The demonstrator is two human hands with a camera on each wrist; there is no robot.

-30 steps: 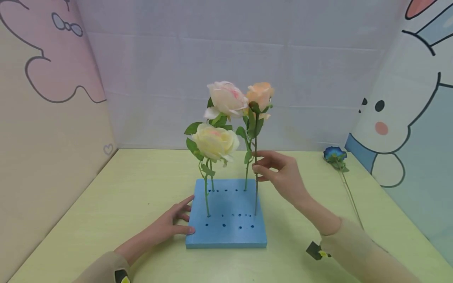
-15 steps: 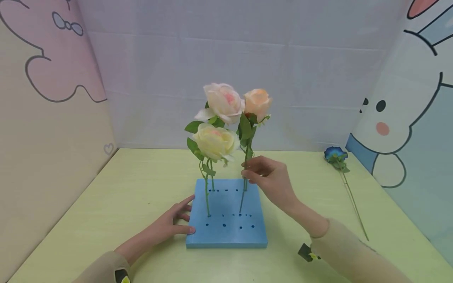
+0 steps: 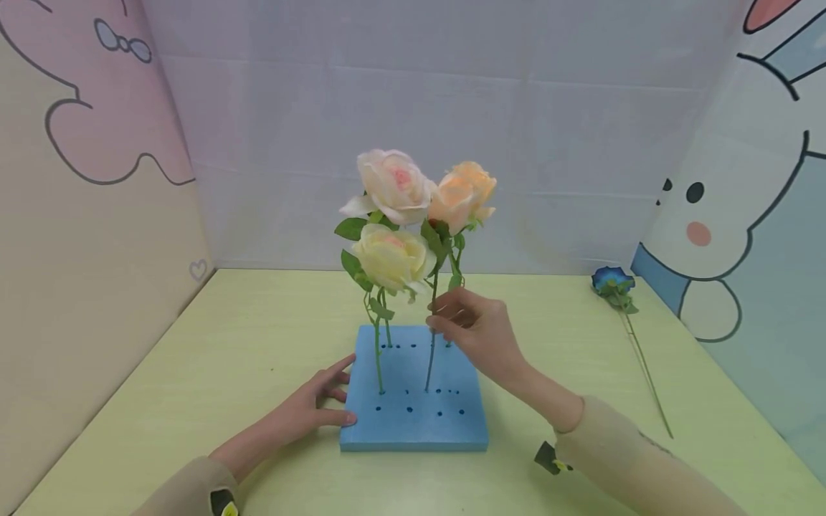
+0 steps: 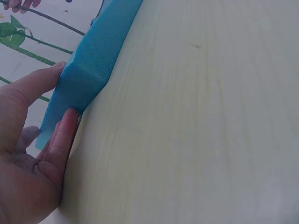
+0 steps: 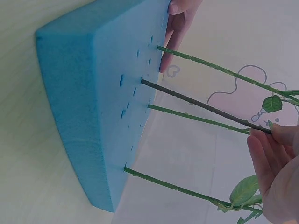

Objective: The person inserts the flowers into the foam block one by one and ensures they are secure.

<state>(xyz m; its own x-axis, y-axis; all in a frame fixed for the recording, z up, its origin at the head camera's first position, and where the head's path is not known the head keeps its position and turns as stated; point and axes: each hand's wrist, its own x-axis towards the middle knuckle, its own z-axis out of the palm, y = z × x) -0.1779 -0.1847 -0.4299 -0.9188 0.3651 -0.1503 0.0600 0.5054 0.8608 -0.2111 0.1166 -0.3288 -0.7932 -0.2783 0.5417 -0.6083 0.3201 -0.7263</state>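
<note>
My right hand [image 3: 480,333] pinches the dark stem [image 5: 205,108] of a peach rose [image 3: 449,206] between thumb and fingers. The stem's lower end meets the blue foam board [image 3: 413,430] at a hole in its middle row; how deep it goes cannot be told. Along the board's left edge rests my left hand [image 3: 316,401], thumb at the top edge and straight fingers against the side [image 4: 88,79]. A yellow rose [image 3: 395,258], a pale pink rose [image 3: 396,188] and another peach rose [image 3: 480,183], partly hidden by the held one, stand in the board.
A blue rose [image 3: 613,282] lies on the pale wooden table [image 3: 277,315] at the right, its stem pointing toward the front. Several holes dot the board's top. A pale cloth [image 3: 290,143] hangs behind, with cartoon-printed panels on both sides.
My right hand has moved left with the peach rose, its stem end shifting from the board's right side toward the middle. The pale pink rose's head has shifted left. My left hand stays put.
</note>
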